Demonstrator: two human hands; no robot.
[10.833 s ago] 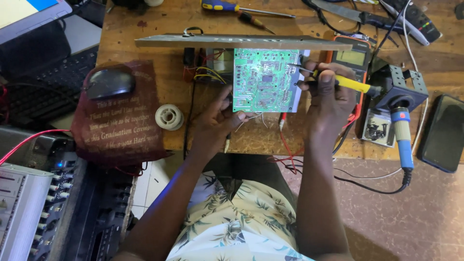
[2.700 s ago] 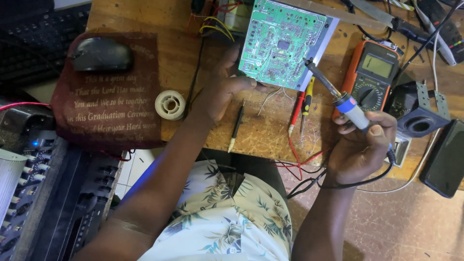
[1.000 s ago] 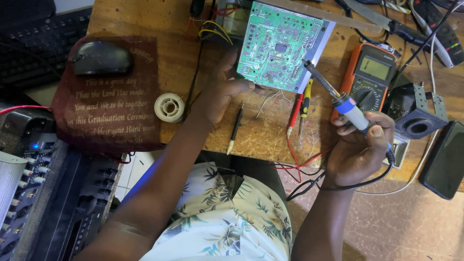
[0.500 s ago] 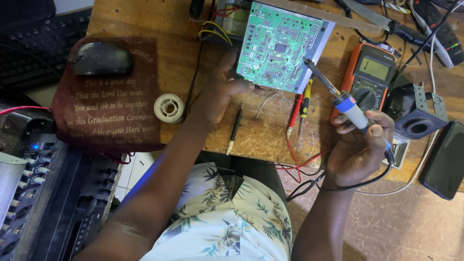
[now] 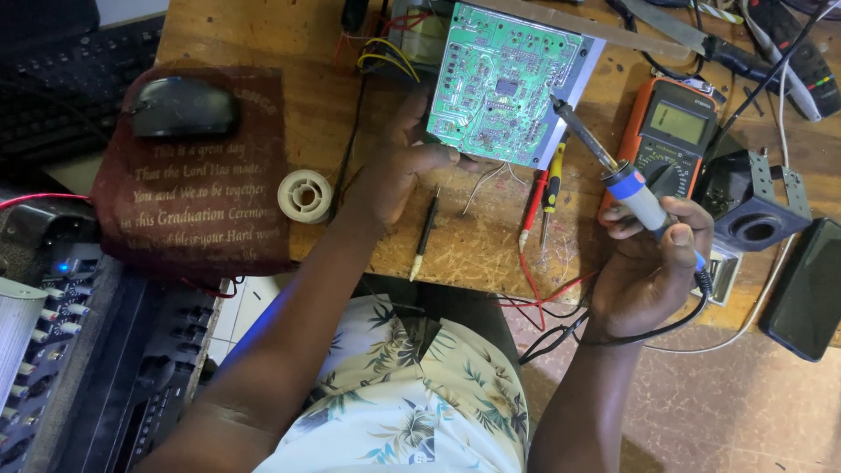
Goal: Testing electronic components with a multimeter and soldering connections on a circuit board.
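Since a moment ago almost nothing has moved: the left hand (image 5: 399, 166) still grips the green board (image 5: 508, 83), tilted up over the counter (image 5: 263, 44). The right hand (image 5: 653, 263) is closed around the soldering iron (image 5: 613, 171), its tip touching the board's right edge. To do it well, I think the board must stay very still and only the tip should touch.

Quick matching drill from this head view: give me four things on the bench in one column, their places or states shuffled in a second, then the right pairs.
1. circuit board
2. soldering iron
3. computer mouse
4. solder spool

A. lying on the dark red mat
B. held in the right hand, tip at the board's edge
C. tilted up, gripped by the left hand
D. on bare wood between mat and left hand

Pairs: 1-C, 2-B, 3-A, 4-D
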